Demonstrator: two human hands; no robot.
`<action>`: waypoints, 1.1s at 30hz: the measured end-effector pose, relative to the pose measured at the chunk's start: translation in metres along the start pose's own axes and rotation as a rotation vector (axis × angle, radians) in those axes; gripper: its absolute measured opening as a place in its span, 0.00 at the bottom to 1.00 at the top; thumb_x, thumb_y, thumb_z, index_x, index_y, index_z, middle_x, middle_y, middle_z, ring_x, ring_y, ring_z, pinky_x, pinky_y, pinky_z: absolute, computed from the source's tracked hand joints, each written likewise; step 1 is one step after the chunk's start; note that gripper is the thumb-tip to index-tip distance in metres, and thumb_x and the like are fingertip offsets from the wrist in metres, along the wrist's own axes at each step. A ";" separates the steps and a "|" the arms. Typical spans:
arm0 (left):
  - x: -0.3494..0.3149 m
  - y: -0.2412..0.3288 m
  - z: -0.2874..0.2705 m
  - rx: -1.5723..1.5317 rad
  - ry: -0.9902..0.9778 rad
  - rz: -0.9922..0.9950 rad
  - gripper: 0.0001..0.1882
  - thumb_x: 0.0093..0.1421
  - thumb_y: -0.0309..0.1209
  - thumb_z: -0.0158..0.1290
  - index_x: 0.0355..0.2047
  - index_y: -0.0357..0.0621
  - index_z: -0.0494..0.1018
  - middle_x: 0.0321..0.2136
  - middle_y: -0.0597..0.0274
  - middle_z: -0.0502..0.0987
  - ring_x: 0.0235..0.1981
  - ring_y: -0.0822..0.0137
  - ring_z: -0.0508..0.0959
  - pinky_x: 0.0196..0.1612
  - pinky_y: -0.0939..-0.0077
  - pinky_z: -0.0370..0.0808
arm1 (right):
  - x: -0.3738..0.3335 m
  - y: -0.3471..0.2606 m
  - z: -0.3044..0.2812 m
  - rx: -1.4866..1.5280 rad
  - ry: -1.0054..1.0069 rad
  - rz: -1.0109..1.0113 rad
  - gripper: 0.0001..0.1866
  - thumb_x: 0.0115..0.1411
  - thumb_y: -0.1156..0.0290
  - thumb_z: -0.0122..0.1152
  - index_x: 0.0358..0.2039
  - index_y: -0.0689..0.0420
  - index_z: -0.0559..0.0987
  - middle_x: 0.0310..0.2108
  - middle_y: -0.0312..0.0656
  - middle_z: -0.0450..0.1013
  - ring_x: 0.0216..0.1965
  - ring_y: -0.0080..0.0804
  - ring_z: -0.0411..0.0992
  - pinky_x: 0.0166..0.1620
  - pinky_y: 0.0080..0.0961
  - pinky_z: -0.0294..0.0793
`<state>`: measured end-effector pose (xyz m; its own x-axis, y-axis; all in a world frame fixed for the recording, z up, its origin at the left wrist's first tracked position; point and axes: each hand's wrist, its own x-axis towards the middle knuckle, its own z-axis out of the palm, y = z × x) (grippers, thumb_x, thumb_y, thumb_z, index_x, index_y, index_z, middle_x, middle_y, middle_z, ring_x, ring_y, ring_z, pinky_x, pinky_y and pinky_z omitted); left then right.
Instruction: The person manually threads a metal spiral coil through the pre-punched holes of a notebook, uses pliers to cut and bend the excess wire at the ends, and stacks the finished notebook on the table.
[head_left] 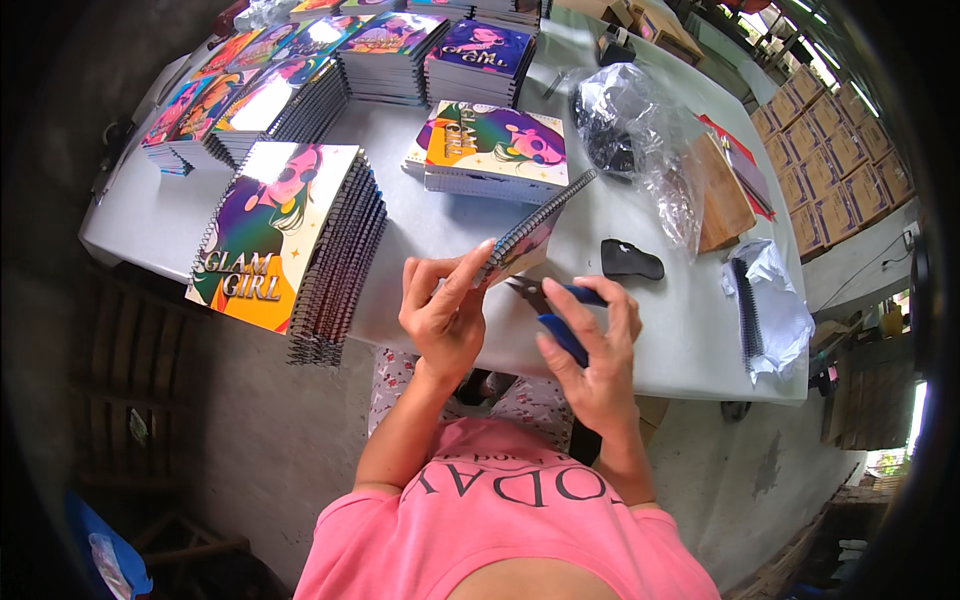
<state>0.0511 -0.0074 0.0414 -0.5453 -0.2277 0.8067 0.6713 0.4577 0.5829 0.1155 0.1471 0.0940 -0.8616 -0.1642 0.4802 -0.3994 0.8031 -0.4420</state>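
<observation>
My left hand [445, 312] grips a spiral-bound notebook [527, 250] by its lower end. The notebook is tilted on edge, its dark coil spine [540, 218] facing up. In my right hand [603, 350] are small cutting pliers [566, 338] with blue handles. Their jaws are close to the lower end of the coil; whether they touch the wire I cannot tell. Left of my hands stands a tall stack of coil-bound notebooks [275, 235] with a colourful illustrated cover. Just beyond the held notebook lies a pile of similar notebooks [495, 150], turned sideways.
More notebook stacks [390, 55] fill the table's far left. To the right are a black flat piece [632, 260], a clear plastic bag [650, 130], a wooden board [724, 200], and black coils [747, 312] on crumpled white paper [783, 318]. Cartons [840, 165] are piled beyond the table.
</observation>
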 end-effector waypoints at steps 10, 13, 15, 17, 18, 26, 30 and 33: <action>-0.001 0.003 -0.005 -0.046 0.007 -0.035 0.30 0.38 0.08 0.53 0.42 0.45 0.78 0.22 0.68 0.68 0.25 0.72 0.65 0.27 0.82 0.65 | -0.001 -0.009 0.019 0.144 0.006 -0.032 0.24 0.54 0.60 0.61 0.53 0.43 0.72 0.45 0.45 0.60 0.46 0.42 0.60 0.50 0.39 0.58; -0.004 0.001 -0.005 -0.053 0.016 -0.042 0.29 0.38 0.08 0.53 0.42 0.45 0.78 0.21 0.67 0.69 0.24 0.72 0.65 0.27 0.82 0.64 | 0.000 -0.009 0.018 0.106 0.029 -0.040 0.24 0.54 0.61 0.61 0.53 0.43 0.72 0.43 0.45 0.61 0.44 0.41 0.61 0.48 0.38 0.59; -0.005 0.001 -0.006 -0.046 0.019 -0.035 0.29 0.38 0.08 0.53 0.42 0.45 0.78 0.21 0.67 0.69 0.24 0.72 0.65 0.28 0.81 0.64 | 0.001 -0.009 0.016 0.105 -0.034 -0.030 0.23 0.55 0.61 0.60 0.53 0.45 0.72 0.42 0.44 0.63 0.42 0.38 0.63 0.47 0.36 0.60; -0.004 0.002 -0.006 -0.030 0.027 -0.019 0.28 0.38 0.09 0.54 0.41 0.45 0.78 0.22 0.67 0.70 0.24 0.71 0.65 0.28 0.81 0.64 | -0.001 -0.009 0.010 0.147 -0.155 -0.005 0.23 0.58 0.61 0.57 0.54 0.49 0.70 0.40 0.44 0.65 0.40 0.35 0.65 0.46 0.34 0.63; -0.005 0.003 -0.006 -0.032 0.038 -0.013 0.28 0.38 0.09 0.54 0.41 0.44 0.78 0.22 0.66 0.70 0.24 0.71 0.65 0.28 0.81 0.64 | -0.001 -0.007 0.007 0.532 -0.317 0.200 0.23 0.59 0.61 0.56 0.55 0.50 0.69 0.40 0.43 0.66 0.40 0.34 0.66 0.45 0.33 0.64; -0.003 0.002 -0.004 -0.190 0.157 -0.304 0.23 0.51 0.12 0.53 0.49 0.36 0.70 0.35 0.63 0.74 0.30 0.76 0.69 0.33 0.83 0.68 | -0.018 0.011 0.015 0.363 -0.319 0.158 0.26 0.60 0.55 0.54 0.58 0.48 0.65 0.46 0.47 0.65 0.47 0.41 0.65 0.54 0.43 0.59; 0.008 0.003 -0.012 -0.491 0.280 -0.485 0.20 0.60 0.24 0.51 0.52 0.32 0.65 0.43 0.62 0.73 0.35 0.79 0.72 0.41 0.86 0.70 | -0.061 0.072 0.040 -0.388 -0.370 0.289 0.26 0.58 0.53 0.54 0.58 0.38 0.66 0.56 0.47 0.57 0.57 0.45 0.56 0.59 0.61 0.41; 0.012 0.011 -0.022 -0.676 0.339 -0.568 0.17 0.61 0.28 0.51 0.49 0.33 0.68 0.39 0.62 0.75 0.35 0.78 0.73 0.42 0.84 0.70 | -0.077 0.105 0.049 -0.636 -0.235 0.375 0.32 0.57 0.46 0.53 0.60 0.41 0.62 0.60 0.48 0.53 0.62 0.48 0.50 0.59 0.65 0.38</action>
<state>0.0627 -0.0240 0.0593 -0.7763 -0.5500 0.3081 0.5568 -0.3690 0.7442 0.1246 0.2163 -0.0262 -0.9759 0.1234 0.1800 0.1275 0.9918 0.0112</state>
